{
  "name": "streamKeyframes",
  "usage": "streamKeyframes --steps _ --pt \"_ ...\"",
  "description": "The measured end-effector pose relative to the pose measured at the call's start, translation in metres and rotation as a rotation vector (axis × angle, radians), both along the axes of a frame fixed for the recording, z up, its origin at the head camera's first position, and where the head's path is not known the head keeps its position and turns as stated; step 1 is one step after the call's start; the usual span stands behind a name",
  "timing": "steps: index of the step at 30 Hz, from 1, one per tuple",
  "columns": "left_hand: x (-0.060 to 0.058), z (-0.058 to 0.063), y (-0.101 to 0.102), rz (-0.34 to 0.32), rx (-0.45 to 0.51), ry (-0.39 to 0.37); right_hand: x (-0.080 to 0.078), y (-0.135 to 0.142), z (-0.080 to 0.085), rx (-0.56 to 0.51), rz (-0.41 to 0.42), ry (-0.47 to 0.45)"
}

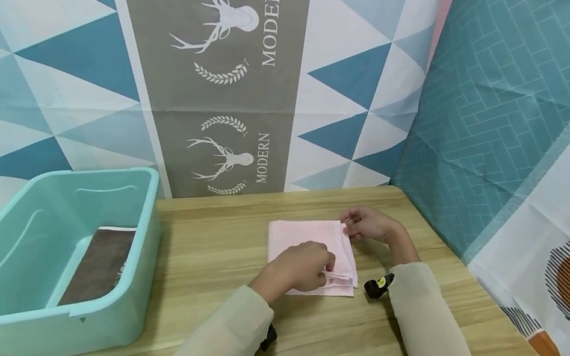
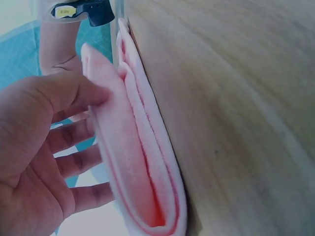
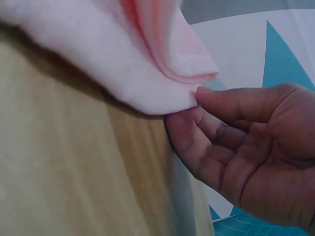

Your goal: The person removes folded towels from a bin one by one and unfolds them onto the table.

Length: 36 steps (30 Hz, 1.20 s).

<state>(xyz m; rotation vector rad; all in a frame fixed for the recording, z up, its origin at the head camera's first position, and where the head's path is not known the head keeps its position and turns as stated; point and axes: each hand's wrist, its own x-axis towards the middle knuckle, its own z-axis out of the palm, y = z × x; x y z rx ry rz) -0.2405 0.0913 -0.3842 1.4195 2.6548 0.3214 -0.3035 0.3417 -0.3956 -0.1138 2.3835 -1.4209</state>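
Note:
A pink towel, folded into layers, lies on the wooden table. My left hand is over its near right part. In the left wrist view, the left thumb lies on the towel's upper fold with the fingers along the outer side, pinching it; the stacked layers show from their edge. At the far right corner is my right hand. Its thumb and fingertips pinch the lower layer of the towel at the corner, seen close in the right wrist view, while the upper layers rest above.
On the left of the table stands a teal plastic bin with a folded dark brown cloth inside. Patterned sheets hang behind the table and along its right edge. Small black cameras sit at the wrists.

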Motion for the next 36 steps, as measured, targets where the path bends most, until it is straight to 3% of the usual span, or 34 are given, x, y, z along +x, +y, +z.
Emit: streamKeyframes --steps 7,13,22,33,36 --pt "0.0 0.0 0.002 0.025 0.052 0.018 0.0 0.002 -0.004 -0.007 -0.053 0.013" --pt "-0.002 0.001 0.004 0.069 0.112 -0.023 0.001 0.004 -0.006 -0.024 -0.073 0.009" --pt "-0.008 0.008 -0.009 0.178 0.296 -0.054 -0.003 0.004 -0.01 -0.042 -0.101 -0.005" --pt "-0.013 0.013 -0.033 0.227 0.542 -0.071 -0.002 0.001 -0.008 -0.029 -0.097 0.001" --pt "-0.013 0.015 -0.041 0.281 0.61 -0.089 -0.001 0.002 -0.008 -0.033 -0.083 0.012"
